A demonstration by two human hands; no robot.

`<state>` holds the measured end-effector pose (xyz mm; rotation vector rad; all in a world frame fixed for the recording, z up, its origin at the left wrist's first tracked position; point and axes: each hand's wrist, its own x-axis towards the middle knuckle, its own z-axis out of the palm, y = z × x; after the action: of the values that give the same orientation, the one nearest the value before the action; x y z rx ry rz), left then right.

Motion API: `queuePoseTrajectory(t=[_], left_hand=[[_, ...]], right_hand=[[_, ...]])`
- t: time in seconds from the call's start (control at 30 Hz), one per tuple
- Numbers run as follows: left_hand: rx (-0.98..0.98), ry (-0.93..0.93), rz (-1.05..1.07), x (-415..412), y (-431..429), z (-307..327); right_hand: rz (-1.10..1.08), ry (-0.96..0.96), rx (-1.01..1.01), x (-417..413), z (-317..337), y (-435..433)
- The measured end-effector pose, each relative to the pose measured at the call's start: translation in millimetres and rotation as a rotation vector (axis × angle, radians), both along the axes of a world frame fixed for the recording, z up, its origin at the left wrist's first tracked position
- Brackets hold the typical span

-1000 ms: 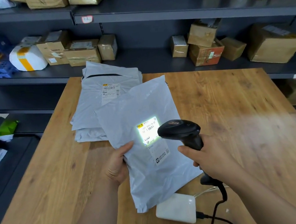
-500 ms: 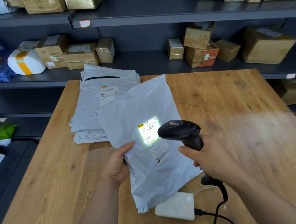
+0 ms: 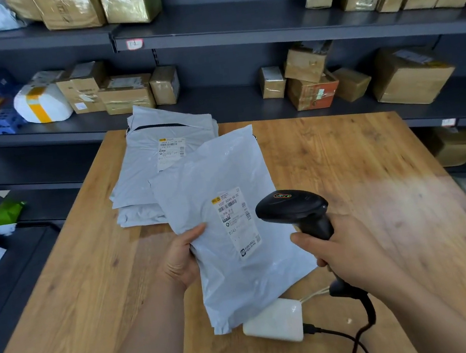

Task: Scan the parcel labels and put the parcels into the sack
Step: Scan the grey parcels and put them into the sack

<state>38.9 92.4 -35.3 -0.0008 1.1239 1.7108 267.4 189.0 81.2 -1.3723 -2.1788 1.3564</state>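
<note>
My left hand [image 3: 182, 258] grips the left edge of a grey poly-mailer parcel [image 3: 214, 179], held tilted above the wooden table [image 3: 361, 175]. Its white label [image 3: 237, 222] faces up and is unlit. My right hand [image 3: 342, 247] holds the handle of a black barcode scanner [image 3: 292, 206], whose head points at the label from the right. Behind the held parcel, a stack of grey parcels [image 3: 146, 171] lies on the table, the top one showing its label. No sack is in view.
A white power bank [image 3: 274, 321] lies on the table near me, with the scanner's black cable [image 3: 362, 341] plugged in. Dark shelves [image 3: 245, 105] with several taped cardboard boxes stand behind the table. A lower dark counter runs along the left.
The scanner's bright light on the label has gone out. The parcel, scanner and both hands stay nearly where they were.
</note>
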Motion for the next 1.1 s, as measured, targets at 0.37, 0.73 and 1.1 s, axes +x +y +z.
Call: queuePoseTrajectory(t=[0.37,0.73,1.1], left_hand=[[0.069,-0.016,-0.072,13,19,12],[0.152,-0.004,-0.218,147,105,42],[0.113,-0.051,-0.297,356,200,38]], right_hand=[[-0.096,-0.056,0.112,37,16,21],[-0.322,-0.221,0.395,228,59,95],[-0.357,-0.219,0.439,432,47,189]])
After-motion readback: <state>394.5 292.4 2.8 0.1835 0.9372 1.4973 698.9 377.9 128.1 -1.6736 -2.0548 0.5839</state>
